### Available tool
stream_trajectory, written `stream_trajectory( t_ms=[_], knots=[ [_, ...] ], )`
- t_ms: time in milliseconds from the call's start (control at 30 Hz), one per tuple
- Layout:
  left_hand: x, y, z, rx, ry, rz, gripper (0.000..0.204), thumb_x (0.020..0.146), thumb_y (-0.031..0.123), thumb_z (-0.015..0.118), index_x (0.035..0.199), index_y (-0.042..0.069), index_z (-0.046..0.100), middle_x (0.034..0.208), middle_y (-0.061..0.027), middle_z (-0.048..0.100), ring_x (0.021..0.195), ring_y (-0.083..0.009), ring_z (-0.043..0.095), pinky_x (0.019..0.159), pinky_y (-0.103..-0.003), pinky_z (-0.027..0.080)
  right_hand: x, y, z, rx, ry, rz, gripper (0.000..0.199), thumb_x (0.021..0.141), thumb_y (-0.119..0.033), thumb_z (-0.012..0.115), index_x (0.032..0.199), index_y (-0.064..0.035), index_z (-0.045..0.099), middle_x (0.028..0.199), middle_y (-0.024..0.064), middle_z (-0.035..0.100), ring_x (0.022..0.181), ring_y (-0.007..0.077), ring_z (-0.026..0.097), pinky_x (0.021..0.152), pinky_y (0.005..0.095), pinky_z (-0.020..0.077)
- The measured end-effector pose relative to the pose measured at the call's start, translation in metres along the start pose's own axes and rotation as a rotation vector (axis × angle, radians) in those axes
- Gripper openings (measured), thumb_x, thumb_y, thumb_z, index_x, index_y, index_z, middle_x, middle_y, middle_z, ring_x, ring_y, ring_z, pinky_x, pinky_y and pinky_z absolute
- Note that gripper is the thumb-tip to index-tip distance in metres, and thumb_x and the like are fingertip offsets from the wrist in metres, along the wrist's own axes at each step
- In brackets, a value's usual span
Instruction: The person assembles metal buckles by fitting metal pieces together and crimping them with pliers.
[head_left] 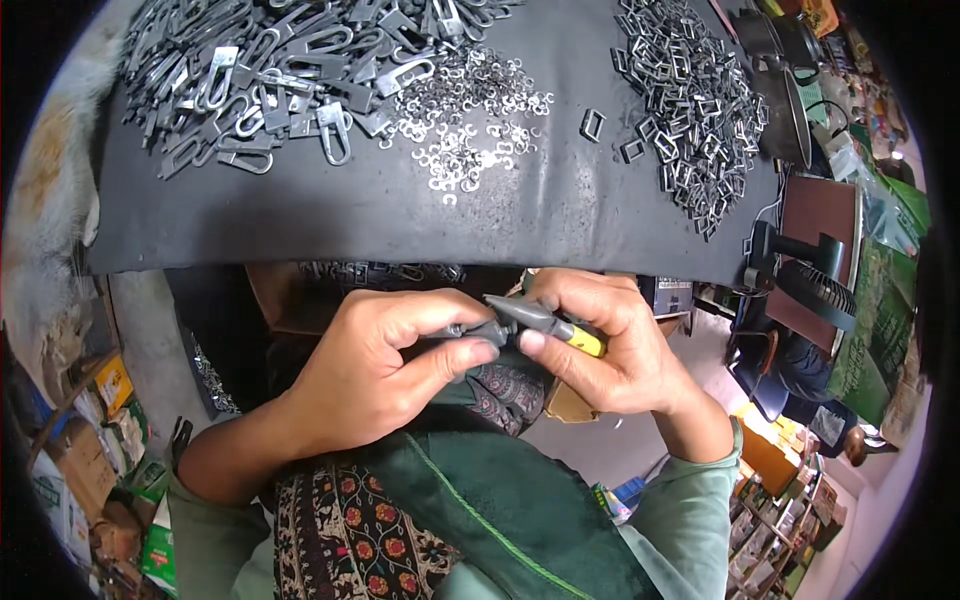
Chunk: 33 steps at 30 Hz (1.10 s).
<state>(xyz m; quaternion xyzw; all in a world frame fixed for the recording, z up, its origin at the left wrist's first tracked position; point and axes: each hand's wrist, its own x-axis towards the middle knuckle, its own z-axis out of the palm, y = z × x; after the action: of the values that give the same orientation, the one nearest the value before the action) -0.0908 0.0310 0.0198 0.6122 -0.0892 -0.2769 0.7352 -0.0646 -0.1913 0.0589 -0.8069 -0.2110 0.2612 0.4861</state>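
Note:
Just in front of the table's near edge, my left hand (pixel 385 365) is closed, pinching a small dark metal piece (pixel 483 331) between thumb and fingers. Most of that piece is covered, so its exact kind is unclear. My right hand (pixel 625 345) is wrapped round pliers (pixel 535 314) with a grey pointed head and a yellow grip. The head of the pliers lies against or very close to the metal piece; whether the jaws grip it is hidden by my fingertips.
On the black tabletop (pixel 340 228) lie a heap of looped metal hooks (pixel 270 85), a scatter of small C-shaped rings (pixel 460 150) and a pile of rectangular metal frames (pixel 700 120). A black fan (pixel 815 285) stands right; a furry animal (pixel 50 190) lies at the left edge.

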Motion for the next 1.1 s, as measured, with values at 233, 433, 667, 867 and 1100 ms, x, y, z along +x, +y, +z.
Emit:
stream_trajectory(
  t_ms=[233,433,667,867,1100],
  knots=[
    [-0.002,0.006,-0.011,-0.159,-0.194,-0.250,0.017,0.095,0.009,0.062,0.104,-0.004,0.067,0.075,0.0007,0.063,0.069,-0.0016,0.051,0.060,-0.021,0.042,0.000,-0.007,-0.012,-0.061,-0.141,-0.086,0.016,0.079,-0.009,0.069,0.087,0.0006,0.059,0.075,0.0135,0.057,0.068,0.0351,0.058,0.061,0.0405,0.0446],
    [-0.005,0.006,-0.018,-0.214,-0.271,-0.275,0.017,0.096,0.009,0.061,0.106,-0.004,0.067,0.073,0.0003,0.062,0.065,-0.0039,0.051,0.057,-0.023,0.042,0.002,-0.012,-0.005,-0.022,-0.176,-0.093,0.017,0.078,-0.009,0.069,0.087,-0.0002,0.058,0.075,0.0136,0.055,0.070,0.0362,0.058,0.062,0.0420,0.0463],
    [-0.010,0.003,0.000,0.491,-0.045,0.142,0.012,0.084,-0.001,0.064,0.096,-0.003,0.066,0.070,-0.0102,0.062,0.061,-0.0173,0.060,0.054,-0.030,0.045,-0.007,-0.006,0.019,0.007,-0.068,0.132,0.012,0.088,-0.010,0.065,0.090,0.0000,0.057,0.071,0.0149,0.055,0.062,0.0271,0.057,0.057,0.0388,0.0448],
    [-0.012,0.005,-0.015,0.397,-0.029,0.050,0.010,0.079,-0.004,0.062,0.088,-0.003,0.067,0.074,-0.0125,0.067,0.063,-0.0195,0.066,0.057,-0.028,0.049,-0.005,0.000,0.034,0.199,-0.070,0.083,0.020,0.092,-0.016,0.065,0.092,0.0015,0.055,0.074,0.0137,0.055,0.069,0.0311,0.059,0.063,0.0405,0.0446],
    [-0.011,0.004,-0.035,-0.135,-0.033,-0.454,0.030,0.087,0.000,0.057,0.116,-0.004,0.063,0.075,-0.0072,0.065,0.058,-0.0075,0.057,0.053,-0.021,0.045,0.004,-0.007,-0.038,-0.925,0.251,-0.147,0.036,0.070,-0.031,0.080,0.088,-0.0078,0.060,0.081,0.0071,0.051,0.079,0.0273,0.054,0.070,0.0401,0.0432]
  ],
)
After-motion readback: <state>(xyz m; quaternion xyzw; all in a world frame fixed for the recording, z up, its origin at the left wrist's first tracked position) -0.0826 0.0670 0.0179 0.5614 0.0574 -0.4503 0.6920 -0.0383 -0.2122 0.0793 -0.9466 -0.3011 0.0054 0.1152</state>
